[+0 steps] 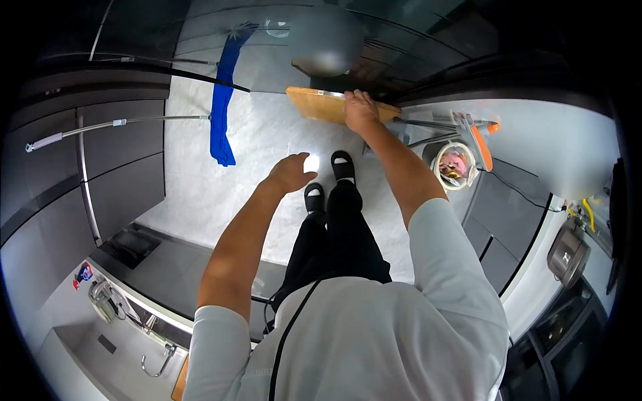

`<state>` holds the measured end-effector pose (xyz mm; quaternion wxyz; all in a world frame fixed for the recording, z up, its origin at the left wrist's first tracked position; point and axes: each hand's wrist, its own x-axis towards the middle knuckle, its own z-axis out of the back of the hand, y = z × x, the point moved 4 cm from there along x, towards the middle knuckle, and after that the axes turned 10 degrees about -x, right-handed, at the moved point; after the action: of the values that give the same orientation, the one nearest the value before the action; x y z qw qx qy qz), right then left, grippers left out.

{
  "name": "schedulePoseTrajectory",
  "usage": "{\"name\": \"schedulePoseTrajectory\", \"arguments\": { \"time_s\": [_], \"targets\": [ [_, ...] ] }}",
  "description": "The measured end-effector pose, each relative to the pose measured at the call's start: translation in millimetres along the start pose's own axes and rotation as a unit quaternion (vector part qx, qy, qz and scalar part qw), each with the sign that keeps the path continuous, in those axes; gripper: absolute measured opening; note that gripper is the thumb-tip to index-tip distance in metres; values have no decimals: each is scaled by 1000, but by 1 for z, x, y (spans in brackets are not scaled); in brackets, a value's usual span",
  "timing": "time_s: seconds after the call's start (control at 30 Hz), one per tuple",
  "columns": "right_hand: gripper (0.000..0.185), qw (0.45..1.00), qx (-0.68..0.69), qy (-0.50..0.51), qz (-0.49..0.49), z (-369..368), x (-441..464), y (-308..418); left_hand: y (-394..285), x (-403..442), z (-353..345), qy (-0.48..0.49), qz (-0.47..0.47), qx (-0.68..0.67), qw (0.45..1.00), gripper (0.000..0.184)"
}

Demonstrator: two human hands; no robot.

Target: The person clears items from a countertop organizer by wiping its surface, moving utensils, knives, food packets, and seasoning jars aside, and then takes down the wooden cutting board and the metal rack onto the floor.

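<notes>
My right hand grips the top edge of a wooden board, which stands upright near the dark glossy panel ahead of me. The fingers wrap over its edge beside a metal strip. My left hand hangs over the floor in front of my feet, with thumb and fingers apart and nothing between them.
A blue mop with a metal pole lies to the left. At the right are a lined bin with rubbish and an orange-edged tool. Dark cabinets line the left; a sink is at lower left.
</notes>
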<state>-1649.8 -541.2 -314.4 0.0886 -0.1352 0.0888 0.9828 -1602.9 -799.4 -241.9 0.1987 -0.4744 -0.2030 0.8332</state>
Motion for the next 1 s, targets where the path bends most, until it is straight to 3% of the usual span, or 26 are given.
{"name": "schedulePoseTrajectory", "arguments": {
  "time_s": [0.13,0.23,0.3,0.37,0.43,0.5,0.67,0.77,0.8,0.9,0.93,1.0],
  "targets": [
    [48,993,-16,-117,2,5,-28,-3,-12,-2,6,-13,-35,25,999,72],
    [50,989,3,-150,4,18,-85,-12,-31,-9,11,1,-46,58,997,71],
    [50,994,105,-32,-29,59,-160,-18,-57,-21,10,-12,-86,100,991,71],
    [47,993,95,-64,-42,62,-250,-32,-96,-34,-1,17,-134,143,980,71],
    [44,973,161,39,-158,54,-342,-44,-137,-41,-16,67,-206,163,962,72],
    [41,968,164,13,-191,35,-431,-52,-192,-54,-33,108,-289,227,924,72],
    [37,847,323,-59,-418,51,-609,-64,-326,-96,-102,173,-386,259,868,69],
    [36,770,344,-174,-508,27,-690,-83,-378,-120,-157,212,-404,266,849,68],
    [37,719,376,-185,-554,12,-714,-89,-394,-133,-177,221,-421,264,839,66],
    [37,661,390,-224,-601,0,-792,-110,-437,-148,-250,299,-400,303,811,66],
    [37,636,381,-246,-624,-1,-818,-117,-468,-181,-269,294,-391,378,786,66],
    [37,589,387,-283,-651,-21,-870,-134,-486,-161,-322,333,-425,337,771,66]
  ]
}}
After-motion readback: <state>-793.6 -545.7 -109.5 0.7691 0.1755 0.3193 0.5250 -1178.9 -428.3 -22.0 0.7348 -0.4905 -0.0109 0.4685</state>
